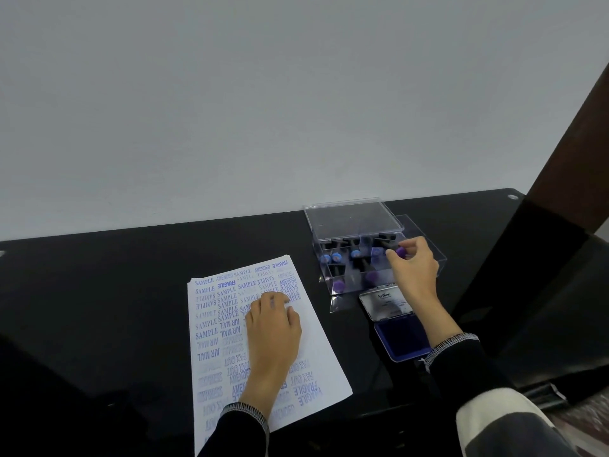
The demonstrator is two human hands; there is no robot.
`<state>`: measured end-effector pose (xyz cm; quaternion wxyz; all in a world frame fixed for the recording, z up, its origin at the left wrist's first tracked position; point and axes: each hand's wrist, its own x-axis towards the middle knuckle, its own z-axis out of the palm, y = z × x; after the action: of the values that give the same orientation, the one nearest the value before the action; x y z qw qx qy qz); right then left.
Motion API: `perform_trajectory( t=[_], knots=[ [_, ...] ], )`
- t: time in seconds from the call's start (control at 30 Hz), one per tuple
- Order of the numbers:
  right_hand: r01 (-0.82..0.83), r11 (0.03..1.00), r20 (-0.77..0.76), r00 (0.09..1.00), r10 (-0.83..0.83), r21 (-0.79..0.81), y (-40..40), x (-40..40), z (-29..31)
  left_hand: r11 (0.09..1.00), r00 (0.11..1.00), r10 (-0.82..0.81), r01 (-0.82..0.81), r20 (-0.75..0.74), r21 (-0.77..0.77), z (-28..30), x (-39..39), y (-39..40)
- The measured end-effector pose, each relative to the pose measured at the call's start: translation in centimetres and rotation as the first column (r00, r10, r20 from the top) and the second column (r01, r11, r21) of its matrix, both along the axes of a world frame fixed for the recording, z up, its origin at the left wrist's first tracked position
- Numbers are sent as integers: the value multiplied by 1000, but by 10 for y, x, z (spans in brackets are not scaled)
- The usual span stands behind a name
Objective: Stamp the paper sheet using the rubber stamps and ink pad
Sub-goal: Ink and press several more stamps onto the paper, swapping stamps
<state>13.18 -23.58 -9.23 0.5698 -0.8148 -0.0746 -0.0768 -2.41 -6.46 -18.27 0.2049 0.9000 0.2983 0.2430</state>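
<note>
A white paper sheet (316,344) covered with several blue stamped words lies on the black table. My left hand (273,328) rests flat on its middle, fingers spread. To the right stands a clear plastic box (425,252) holding several rubber stamps (336,257) with black bodies and blue or purple knobs. My right hand (415,268) reaches into the box and pinches the purple knob of one stamp (400,251). In front of the box lies the open ink pad (400,336), blue pad showing, its silver lid (385,300) folded back.
The black glossy table (115,291) runs along a pale wall. The box's clear lid (349,216) sits raised behind the stamps. A dark brown post (566,153) stands at the right, with dark furniture below it.
</note>
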Motion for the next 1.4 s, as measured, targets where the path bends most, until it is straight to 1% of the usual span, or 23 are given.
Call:
perform_trajectory(
  t=[0.07,0.2,0.33,0.43,0.57,0.7,0.8,0.93,1.03,1.13,1.27,1.4],
  knots=[
    [-27,1000,-9,1000,27,-14,0,0,-3,1000,1000,-2,2,0,0,0,1,0],
    [-32,999,-3,999,32,13,2,-1,-5,1000,1000,0,0,-13,5,1,0,0],
    [-74,997,29,997,74,0,9,-3,-1,1000,1000,3,-3,-20,3,1,0,0],
    [-150,984,23,988,153,-98,17,1,2,1000,1000,1,-1,-17,3,2,0,-1],
    [-231,925,8,970,245,-302,30,11,1,1000,1000,-1,1,-20,5,2,-1,0],
    [-271,869,-35,959,282,-414,40,17,2,1000,1000,0,0,-31,1,2,0,0],
    [-291,799,-66,951,303,-526,44,15,2,1000,999,0,1,-33,2,3,0,-1],
    [-265,749,-82,959,272,-607,50,14,2,1000,1000,-1,1,-29,5,4,0,-1],
    [-249,693,-111,965,238,-677,55,15,-2,1000,999,-1,1,-36,-1,4,0,-1],
    [-249,676,-131,966,221,-694,56,14,-4,1000,999,3,-3,-40,0,4,0,-1],
    [-243,690,-162,970,182,-682,60,16,-2,1000,1000,4,-4,-30,-8,4,0,-1],
    [-188,740,-129,982,137,-645,61,14,-1,1000,1000,3,-3,-30,-11,5,-1,-2]
  ],
)
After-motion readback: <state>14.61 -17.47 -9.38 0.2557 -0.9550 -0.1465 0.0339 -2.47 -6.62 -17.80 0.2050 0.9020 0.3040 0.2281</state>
